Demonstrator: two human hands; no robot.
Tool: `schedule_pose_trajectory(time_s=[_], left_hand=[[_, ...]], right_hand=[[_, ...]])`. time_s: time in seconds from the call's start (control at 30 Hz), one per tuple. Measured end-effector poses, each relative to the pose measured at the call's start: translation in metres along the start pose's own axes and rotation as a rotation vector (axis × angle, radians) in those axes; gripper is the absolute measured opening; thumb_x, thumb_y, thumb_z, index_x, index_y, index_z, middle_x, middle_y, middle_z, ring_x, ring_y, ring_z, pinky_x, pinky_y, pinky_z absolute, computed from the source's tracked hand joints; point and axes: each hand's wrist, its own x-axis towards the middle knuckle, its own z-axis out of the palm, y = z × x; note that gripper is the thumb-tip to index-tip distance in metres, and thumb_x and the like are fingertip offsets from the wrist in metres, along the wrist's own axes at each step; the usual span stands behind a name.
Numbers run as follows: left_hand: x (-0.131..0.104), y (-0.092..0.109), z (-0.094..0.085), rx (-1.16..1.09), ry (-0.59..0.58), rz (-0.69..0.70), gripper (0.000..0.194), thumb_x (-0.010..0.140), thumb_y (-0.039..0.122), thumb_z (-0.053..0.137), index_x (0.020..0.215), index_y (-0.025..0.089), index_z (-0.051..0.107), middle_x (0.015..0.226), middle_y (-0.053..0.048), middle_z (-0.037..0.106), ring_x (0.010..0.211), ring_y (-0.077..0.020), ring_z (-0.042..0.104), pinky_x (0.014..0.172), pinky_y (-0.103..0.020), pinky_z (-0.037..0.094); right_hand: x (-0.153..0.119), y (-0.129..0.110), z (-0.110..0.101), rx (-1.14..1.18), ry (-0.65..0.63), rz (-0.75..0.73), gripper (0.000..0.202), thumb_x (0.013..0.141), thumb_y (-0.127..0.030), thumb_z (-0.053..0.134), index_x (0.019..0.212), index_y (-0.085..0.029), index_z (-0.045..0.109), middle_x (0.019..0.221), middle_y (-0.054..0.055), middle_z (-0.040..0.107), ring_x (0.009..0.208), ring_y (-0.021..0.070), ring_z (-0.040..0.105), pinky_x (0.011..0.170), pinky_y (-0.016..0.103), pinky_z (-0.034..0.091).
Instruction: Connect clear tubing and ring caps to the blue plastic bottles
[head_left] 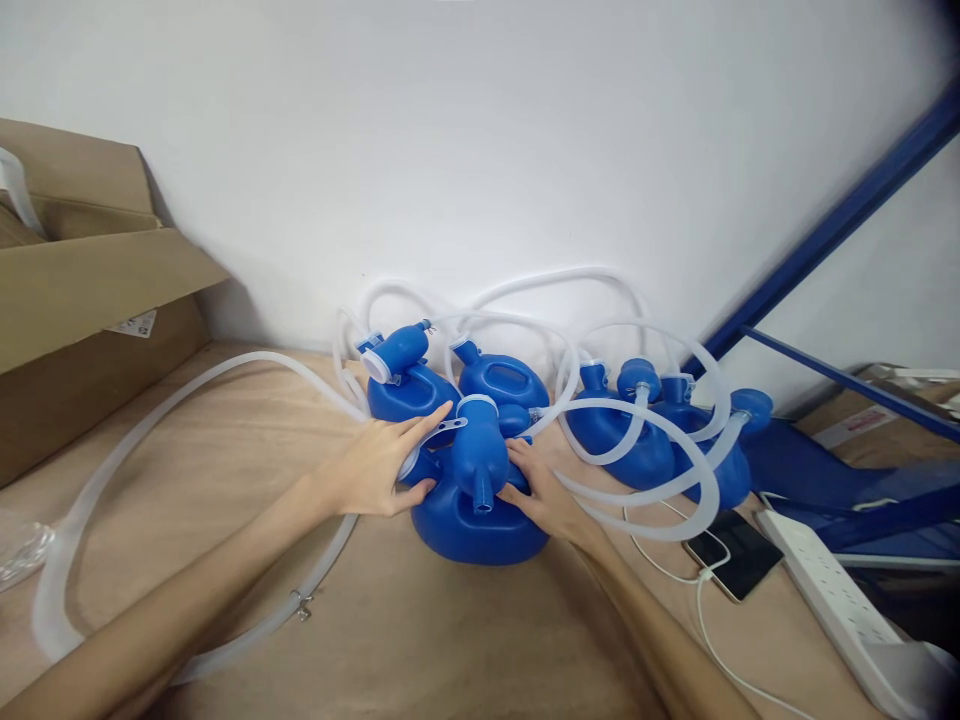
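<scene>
Two hands [375, 465] [546, 488], one front jug [472, 540], four jugs [394, 400] [480, 385] [645, 465] [735, 475] beyond it; right, one phone [739, 555], one power strip [829, 595]; left, one box [97, 300]!

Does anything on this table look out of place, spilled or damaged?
No spill or damage is visible. The phone looks out of place, lying by the blue bottles and a power strip. A pale tube also sprawls loosely across the table's left side, looking untidy.
</scene>
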Motion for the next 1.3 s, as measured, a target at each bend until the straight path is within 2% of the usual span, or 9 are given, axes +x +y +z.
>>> schedule_pose_trajectory(time_s=[0.13,0.33,0.43,0.6,0.77,0.93,1.0,1.17,1.3], left_hand=[[0.005,-0.008,0.0,-0.125,-0.008,0.121,0.1,0.088,0.048,0.07,0.168,0.024,0.014,0.138,-0.016,0.07,0.112,-0.0327,0.074,0.092,-0.043,0.057],[0.007,-0.011,0.012,-0.27,0.173,0.223,0.101,0.089,0.057,0.071,0.168,0.028,0.016,0.146,-0.015,0.065,0.116,-0.0289,0.073,0.097,-0.04,0.056],[0.006,-0.008,0.009,-0.161,0.161,0.181,0.084,0.094,0.054,0.064,0.165,0.025,0.03,0.143,-0.015,0.067,0.114,-0.0294,0.073,0.096,-0.041,0.055],[0.004,0.0,-0.006,0.004,0.121,0.178,0.048,0.103,0.035,0.052,0.149,0.023,0.054,0.138,-0.011,0.071,0.117,-0.0264,0.071,0.101,-0.042,0.049],[0.003,0.014,-0.01,0.032,0.164,0.2,0.023,0.101,0.033,0.055,0.111,0.02,0.071,0.125,-0.009,0.076,0.109,-0.0233,0.071,0.1,-0.04,0.048],[0.005,0.028,0.0,0.254,0.093,0.18,0.025,0.104,0.031,0.052,0.1,0.018,0.072,0.114,-0.011,0.073,0.094,-0.0237,0.071,0.082,-0.038,0.051],[0.006,0.027,0.006,0.265,0.128,0.174,0.027,0.106,0.028,0.047,0.105,0.017,0.072,0.114,-0.012,0.072,0.091,-0.0228,0.071,0.079,-0.036,0.052],[0.005,0.021,0.014,0.207,0.227,0.181,0.03,0.109,0.036,0.048,0.111,0.018,0.072,0.116,-0.012,0.072,0.094,-0.0231,0.072,0.079,-0.036,0.054],[0.006,0.028,0.009,0.244,0.11,0.132,0.029,0.107,0.033,0.051,0.097,0.018,0.074,0.109,-0.01,0.073,0.09,-0.0234,0.071,0.078,-0.037,0.052]], right_hand=[[0.002,-0.001,-0.005,-0.017,-0.041,-0.036,0.043,0.098,-0.064,0.057,0.106,-0.024,0.071,0.108,0.009,0.067,0.107,0.0307,0.059,0.107,0.053,0.046],[0.003,0.002,-0.007,0.002,-0.027,-0.058,0.052,0.093,-0.073,0.056,0.102,-0.024,0.07,0.104,0.01,0.067,0.109,0.0321,0.058,0.101,0.049,0.05],[0.003,0.005,-0.008,0.027,-0.026,-0.06,0.052,0.093,-0.074,0.055,0.101,-0.025,0.071,0.105,0.01,0.067,0.111,0.0325,0.059,0.102,0.049,0.05],[0.001,0.01,-0.007,0.05,-0.01,-0.07,0.049,0.091,-0.074,0.059,0.103,-0.028,0.073,0.107,0.01,0.069,0.111,0.0348,0.06,0.101,0.051,0.05],[0.001,0.009,-0.008,0.051,-0.021,-0.057,0.043,0.094,-0.067,0.061,0.1,-0.026,0.072,0.107,0.009,0.069,0.109,0.0317,0.061,0.101,0.049,0.052],[0.001,0.007,-0.008,0.07,-0.01,-0.037,0.045,0.093,-0.068,0.063,0.104,-0.025,0.071,0.111,0.008,0.068,0.11,0.0297,0.061,0.103,0.048,0.05],[0.001,0.009,-0.007,0.068,0.017,-0.016,0.049,0.091,-0.071,0.063,0.103,-0.025,0.07,0.11,0.008,0.067,0.107,0.0294,0.061,0.101,0.048,0.051],[0.001,0.011,-0.006,0.064,-0.006,-0.025,0.051,0.092,-0.073,0.061,0.1,-0.023,0.069,0.108,0.008,0.066,0.102,0.0276,0.061,0.099,0.046,0.051],[0.0,0.009,-0.007,0.068,-0.011,-0.013,0.048,0.093,-0.069,0.061,0.107,-0.024,0.07,0.114,0.009,0.066,0.111,0.0293,0.061,0.103,0.047,0.05]])
